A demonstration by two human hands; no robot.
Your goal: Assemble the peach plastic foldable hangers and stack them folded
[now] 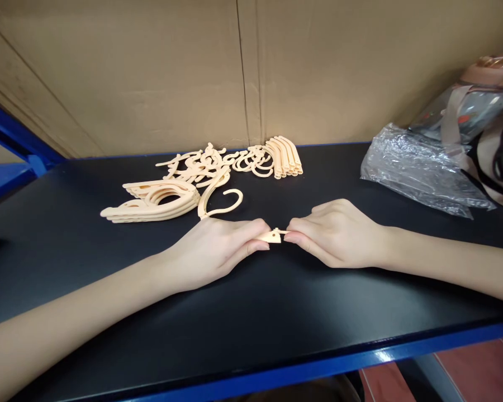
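In front of me, my left hand (209, 251) pinches a cream plastic hanger part (273, 236), whose end with a small hole sticks out past the thumb. My right hand (339, 234) grips a thin cream piece (283, 231) that meets or nearly meets that end. Most of both pieces is hidden by the fingers. Just beyond my left wrist a cream hook (230, 204) and a curved hanger arm (209, 192) show; I cannot tell whether they join the held part. A stack of folded hangers (151, 209) lies to their left.
Loose hanger hooks and parts (201, 164) are heaped at the back, beside a row of hanger arms (285, 156). A crumpled clear plastic bag (419, 170) and a strapped bottle (465, 111) stand at the right. The black tabletop (255, 312) has a blue front edge (318, 368).
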